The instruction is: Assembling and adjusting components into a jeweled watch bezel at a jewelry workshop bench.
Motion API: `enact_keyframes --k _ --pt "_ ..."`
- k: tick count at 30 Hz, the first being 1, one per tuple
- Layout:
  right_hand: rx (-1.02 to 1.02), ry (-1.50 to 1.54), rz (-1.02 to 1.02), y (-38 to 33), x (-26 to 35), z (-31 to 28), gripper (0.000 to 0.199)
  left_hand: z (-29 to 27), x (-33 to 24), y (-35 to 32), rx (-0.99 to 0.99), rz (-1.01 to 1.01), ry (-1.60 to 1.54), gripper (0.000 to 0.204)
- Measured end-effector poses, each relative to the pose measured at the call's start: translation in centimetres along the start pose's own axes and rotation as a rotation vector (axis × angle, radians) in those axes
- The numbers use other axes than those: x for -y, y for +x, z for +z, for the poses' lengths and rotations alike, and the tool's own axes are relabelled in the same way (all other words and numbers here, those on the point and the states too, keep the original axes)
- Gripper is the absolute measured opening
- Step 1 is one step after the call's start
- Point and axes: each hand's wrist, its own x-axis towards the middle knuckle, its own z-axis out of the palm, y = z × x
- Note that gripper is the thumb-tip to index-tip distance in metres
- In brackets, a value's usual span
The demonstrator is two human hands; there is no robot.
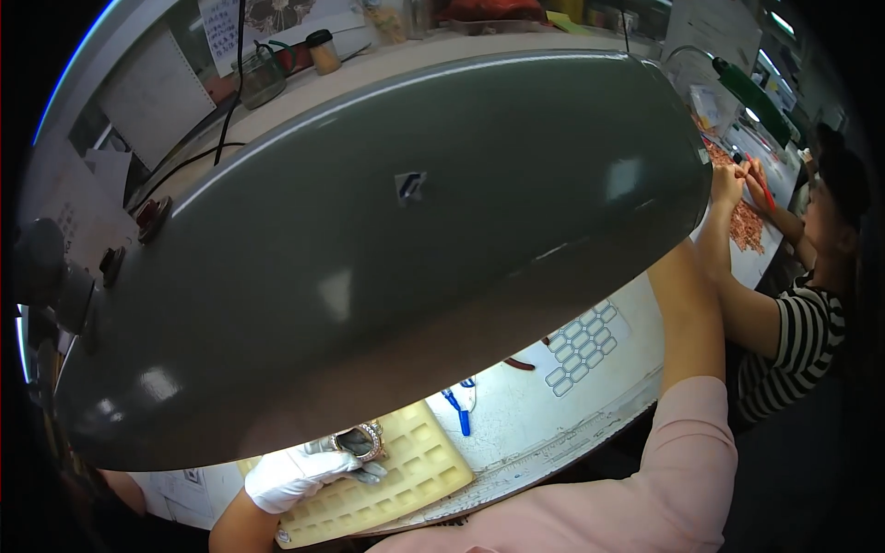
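Note:
My left hand (297,472), in a white glove with grey fingertips, is closed on a curved, sparkling bracelet-like metal piece (373,441) set with small stones. It is just above a pale yellow tray (419,493) with rows of square hollows. The lamp shade's edge hides part of the piece and fingers. My bare right forearm (687,313) reaches forward from a pink sleeve. My right hand is hidden behind the large dark green lamp shade (442,230).
The shade covers most of the view. On the white bench lie a blue tool (457,413), a dark red handle (520,364) and a sheet of outlined cells (583,348). A co-worker in a striped top (797,336) works at right beside copper-coloured pieces (745,229).

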Motion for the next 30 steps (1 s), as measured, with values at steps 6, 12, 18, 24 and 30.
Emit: enact_keyframes --k 6,12,18,24,30 --pt "0.146 -0.279 0.211 -0.5 8.1 0.2 0.036 -1.0 0.5 -0.7 -0.027 -0.017 -0.017 0.043" --pt "0.246 -0.713 0.540 -2.1 9.7 -3.0 0.039 -0.2 0.4 0.1 0.015 -0.012 -0.040 0.046" --pt "0.201 -0.601 0.314 -1.8 6.4 -4.6 0.040 -0.6 0.4 0.0 0.029 -0.047 -0.036 0.042" --pt "0.297 -0.529 0.222 -1.4 4.4 -2.3 0.039 -0.3 0.3 0.1 -0.050 -0.054 0.024 0.041" --pt "0.464 -0.651 0.277 -0.3 9.9 -2.1 0.037 -0.8 0.7 -0.5 -0.016 0.007 -0.057 0.043"
